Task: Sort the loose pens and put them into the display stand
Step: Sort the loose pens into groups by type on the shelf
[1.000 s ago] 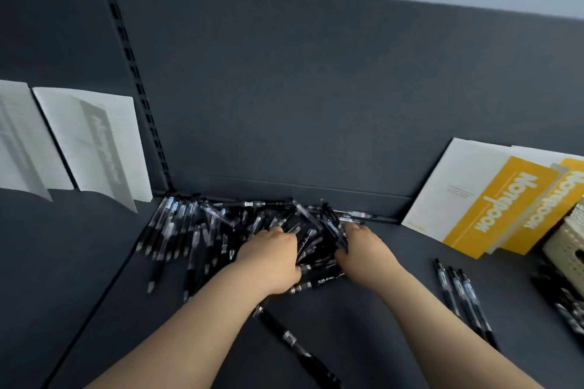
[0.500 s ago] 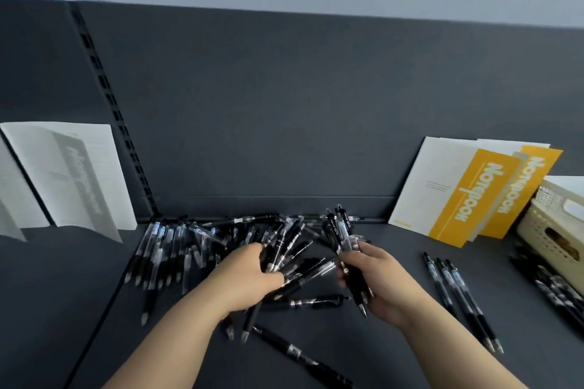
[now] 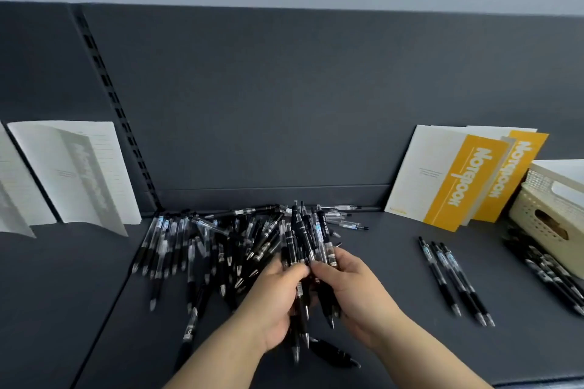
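At far right we see a cream perforated basket (image 3: pixel 543 218), its contents hidden. On the dark grey shelf (image 3: pixel 379 262), black pens (image 3: pixel 202 246) lie heaped. Our left hand (image 3: pixel 271 303) and right hand (image 3: pixel 354 290) curl fingers tight around a raised pen bundle (image 3: pixel 311 237). Yellow notebooks (image 3: pixel 458 180) lean against the back panel.

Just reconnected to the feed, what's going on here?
A person is sorting pens on a dark shelf. Both hands, left hand and right hand, grip one bundle of black pens above the loose pile. Three pens lie set apart to the right, near a cream basket.
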